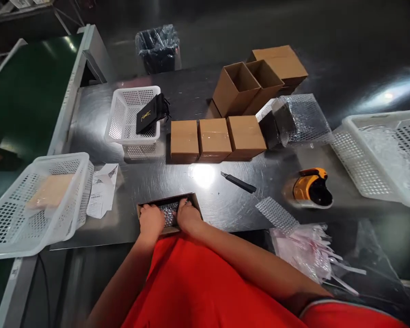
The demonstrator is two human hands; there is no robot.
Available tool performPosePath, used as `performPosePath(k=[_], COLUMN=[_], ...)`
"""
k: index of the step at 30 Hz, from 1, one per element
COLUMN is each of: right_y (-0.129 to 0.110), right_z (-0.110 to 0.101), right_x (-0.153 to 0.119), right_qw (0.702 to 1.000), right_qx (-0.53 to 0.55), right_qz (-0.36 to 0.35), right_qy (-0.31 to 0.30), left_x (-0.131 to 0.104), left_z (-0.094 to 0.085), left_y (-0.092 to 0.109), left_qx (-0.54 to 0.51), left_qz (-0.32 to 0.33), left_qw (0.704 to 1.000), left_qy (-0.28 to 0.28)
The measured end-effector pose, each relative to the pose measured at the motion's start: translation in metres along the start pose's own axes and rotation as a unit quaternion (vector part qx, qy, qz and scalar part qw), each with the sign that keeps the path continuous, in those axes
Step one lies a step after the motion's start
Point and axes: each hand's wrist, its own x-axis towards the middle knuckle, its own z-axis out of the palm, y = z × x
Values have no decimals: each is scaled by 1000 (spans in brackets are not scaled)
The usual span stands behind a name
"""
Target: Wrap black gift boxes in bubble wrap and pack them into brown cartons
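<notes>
Open brown carton at near table edge, bubble-wrapped item inside. Left hand and right hand flank wrap — fingers curled, pressing it into carton.

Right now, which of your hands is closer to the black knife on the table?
Right. My right hand sits at the open box on the side toward the black knife. My left hand is on the box's other side, farther from the knife.
</notes>
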Motion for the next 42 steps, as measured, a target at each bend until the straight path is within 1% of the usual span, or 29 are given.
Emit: performPosePath(k=[1, 2, 3, 4, 5, 6, 7, 8, 10, 11, 12, 13, 15, 17, 20, 23, 24, 25, 28, 29, 30, 31, 35, 36, 38, 39, 40, 41, 42], right_y=[-2, -4, -7, -10, -13, -17, -19, -22, -25, -25, -25, -25, -27, -31, -44, -52, -52, -50, -40, -38, -37, -39, -55, -57, -54, -48, -41, -34, -27], right_z=[0, -1, -2, -2, -3, -3, -2, -1, 1, 2, 2, 1, -1, -2, 1, 5, 5, 5, 1, 1, 2, 5, 17, 19, 18, 16, 14, 13, 13], right_x=[-3, -6, -9, -12, -13, -14, -14, -12, -2, 4, 12, 19, 31, 36, 33, 30, 32, 34, 45, 47, 49, 50, 49, 49, 49, 49, 48, 47, 44], right_qw=[1000, 999, 998, 995, 989, 980, 963, 938, 873, 842, 819, 806, 803, 811, 825, 823, 813, 796, 724, 709, 703, 706, 747, 753, 742, 731, 725, 727, 736], right_qx=[-14, -31, -53, -80, -111, -142, -171, -191, -205, -208, -211, -217, -231, -250, -283, -302, -303, -304, -298, -298, -301, -306, -337, -340, -335, -322, -302, -279, -257], right_qz=[1, 7, 7, -12, -46, -100, -175, -265, -430, -490, -528, -546, -547, -529, -489, -478, -493, -520, -621, -638, -644, -639, -573, -563, -580, -601, -618, -626, -622], right_qy=[11, 22, 37, 58, 81, 101, 112, 113, 102, 93, 83, 72, 42, 18, 29, 57, 62, 62, 41, 28, 15, 5, -18, -23, -34, -28, -7, 28, 71], left_x=[-4, -8, -13, -17, -20, -22, -22, -21, -18, -17, -17, -17, -19, -21, -22, -20, -20, -19, -20, -20, -20, -20, -19, -18, -18, -19, -20, -21, -22], left_z=[0, 0, 1, 4, 9, 15, 22, 31, 49, 57, 64, 68, 73, 72, 67, 65, 64, 64, 66, 66, 67, 67, 67, 67, 65, 64, 64, 63, 63], left_y=[-7, -16, -25, -35, -44, -51, -58, -63, -68, -68, -68, -66, -63, -58, -52, -48, -47, -45, -39, -38, -37, -36, -40, -41, -43, -43, -43, -43, -42], left_qx=[-13, -35, -64, -102, -150, -212, -290, -377, -527, -570, -590, -593, -579, -564, -555, -541, -530, -520, -503, -502, -501, -497, -481, -480, -477, -475, -474, -474, -477], left_qz=[25, 46, 58, 57, 42, 14, -18, -47, -79, -88, -96, -100, -105, -108, -110, -125, -135, -144, -153, -152, -151, -150, -138, -133, -123, -120, -119, -117, -115], left_qw=[1000, 998, 994, 987, 974, 957, 934, 905, 836, 809, 794, 789, 793, 801, 803, 804, 808, 812, 818, 818, 818, 819, 831, 834, 839, 841, 841, 841, 840], left_qy=[5, 27, 65, 115, 164, 199, 209, 193, 130, 114, 115, 127, 156, 167, 188, 212, 219, 224, 235, 237, 241, 244, 243, 239, 232, 231, 232, 232, 231])
